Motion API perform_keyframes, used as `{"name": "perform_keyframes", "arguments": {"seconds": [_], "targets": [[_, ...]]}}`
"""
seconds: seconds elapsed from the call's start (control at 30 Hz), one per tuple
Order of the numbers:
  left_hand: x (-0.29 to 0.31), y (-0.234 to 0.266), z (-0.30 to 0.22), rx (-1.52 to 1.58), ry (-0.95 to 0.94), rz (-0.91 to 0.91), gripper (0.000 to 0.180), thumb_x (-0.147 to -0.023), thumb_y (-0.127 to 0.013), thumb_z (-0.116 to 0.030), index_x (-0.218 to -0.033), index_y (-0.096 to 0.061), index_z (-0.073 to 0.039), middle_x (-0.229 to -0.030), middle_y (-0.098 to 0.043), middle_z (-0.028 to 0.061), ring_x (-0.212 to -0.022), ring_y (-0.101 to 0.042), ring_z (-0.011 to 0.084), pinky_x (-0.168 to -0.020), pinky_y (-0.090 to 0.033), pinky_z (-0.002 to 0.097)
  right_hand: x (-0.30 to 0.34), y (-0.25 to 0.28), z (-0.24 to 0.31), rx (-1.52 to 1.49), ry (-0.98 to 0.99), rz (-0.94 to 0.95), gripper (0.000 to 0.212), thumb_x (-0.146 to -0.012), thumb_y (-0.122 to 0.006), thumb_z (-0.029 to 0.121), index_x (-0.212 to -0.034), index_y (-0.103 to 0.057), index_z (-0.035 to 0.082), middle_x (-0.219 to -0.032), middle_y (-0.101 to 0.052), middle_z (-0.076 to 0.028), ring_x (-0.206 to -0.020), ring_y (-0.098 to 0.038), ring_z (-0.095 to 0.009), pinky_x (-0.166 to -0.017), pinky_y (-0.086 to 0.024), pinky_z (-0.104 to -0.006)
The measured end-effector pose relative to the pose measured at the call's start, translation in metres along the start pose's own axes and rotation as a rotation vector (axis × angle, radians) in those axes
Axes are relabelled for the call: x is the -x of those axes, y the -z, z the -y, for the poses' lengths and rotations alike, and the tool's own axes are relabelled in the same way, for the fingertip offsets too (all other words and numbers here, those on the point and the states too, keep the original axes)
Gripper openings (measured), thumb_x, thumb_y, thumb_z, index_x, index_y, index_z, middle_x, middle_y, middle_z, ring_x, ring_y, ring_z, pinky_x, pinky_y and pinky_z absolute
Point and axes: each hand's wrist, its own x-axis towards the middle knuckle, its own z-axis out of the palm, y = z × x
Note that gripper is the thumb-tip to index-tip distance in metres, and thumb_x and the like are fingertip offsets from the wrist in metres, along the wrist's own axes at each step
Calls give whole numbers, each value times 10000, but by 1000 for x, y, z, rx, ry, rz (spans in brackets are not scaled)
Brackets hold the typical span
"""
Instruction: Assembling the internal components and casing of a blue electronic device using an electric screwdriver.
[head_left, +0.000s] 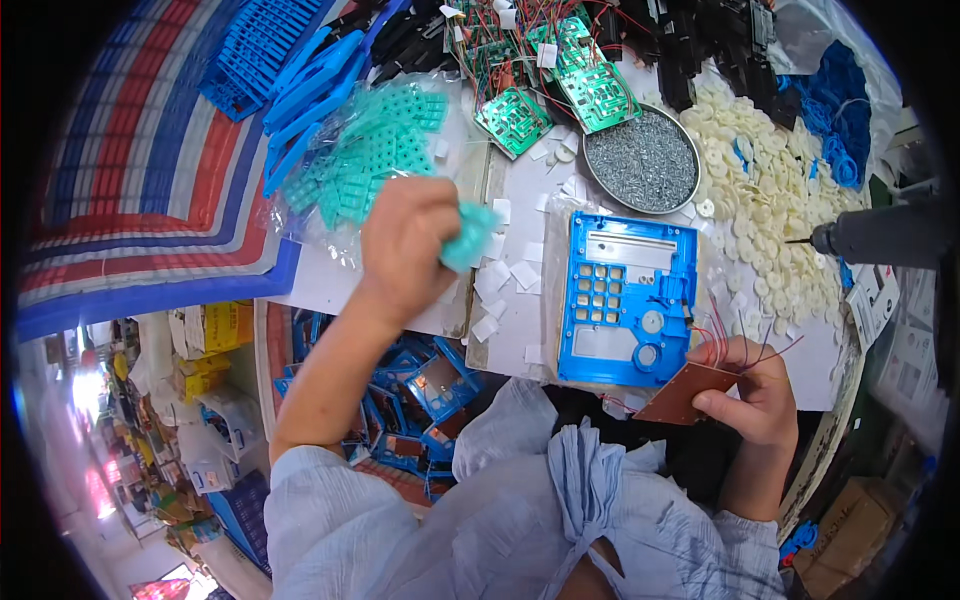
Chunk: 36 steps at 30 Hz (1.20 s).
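My left hand [405,240] is closed around a teal rubber keypad [470,237], raised beside the pile of similar teal keypads [390,140]. Between thumb and fingers of my right hand [752,398] is a brown circuit board [688,393] with thin red and dark wires trailing from it. That board is tilted at the lower right corner of a blue plastic housing [638,318]. The housing lies open side up on the table, showing a grid of square key holes and round openings.
A round metal bowl of small screws [642,160] stands behind the housing. To its right spread pale discs [755,190], with a dark power screwdriver [885,238] pointing in over them. Green circuit boards [597,95] and blue plastic parts [310,90] lie at the back. Blue housings [430,390] fill the space below left.
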Motion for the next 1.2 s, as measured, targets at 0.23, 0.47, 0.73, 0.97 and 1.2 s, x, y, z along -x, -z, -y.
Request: {"name": "perform_keyframes", "arguments": {"seconds": [0.23, 0.47, 0.73, 0.97, 1.2], "targets": [[6, -1, -44, 203, -24, 93, 488, -644, -827, -22, -950, -460, -119, -928, -596, 93, -808, -594, 285, -705, -481, 399, 0, -8, 16, 35, 23, 59, 383, -853, -789, 91, -1207, -692, -21, -1076, -749, -91, -912, -700, -126, -791, -544, -268], [1, -8, -71, 707, 567, 494, 316, -692, -826, -46, -922, -609, -35, -914, -620, 76, -814, -604, 248, -729, -468, 346, 25, 3, 6, -5, -81, -93, 391, -844, -803, 108, -1195, -687, -19, -1094, -743, -88, -941, -694, -133, -828, -539, -281], [-2, 22, -76, 564, 603, 613, 193, -775, -753, -14, -938, -649, -17, -846, -634, 63, -775, -595, 168, -679, -444, 281, 51, 23, 7, 0, -74, -231, 390, -830, -796, 68, -1186, -676, -34, -1062, -731, -72, -967, -692, -142, -856, -537, -295], [-3, 8, -95, 1109, 1261, 469, 162, -900, -697, 29, -1049, -634, 29, -922, -655, 26, -734, -606, 75, -659, -478, 233, 42, 21, 3, 22, 28, -182, 381, -831, -782, 44, -1187, -681, -46, -1077, -735, -104, -974, -700, -161, -851, -540, -297], [-16, -50, -80, 554, 730, 590, 174, -875, -750, -89, -980, -673, 25, -813, -604, 36, -631, -452, 92, -577, -379, 279, 41, 24, 6, 14, 14, -144, 397, -819, -799, 58, -1186, -686, -46, -1097, -736, -121, -980, -709, -174, -857, -543, -302]]}}
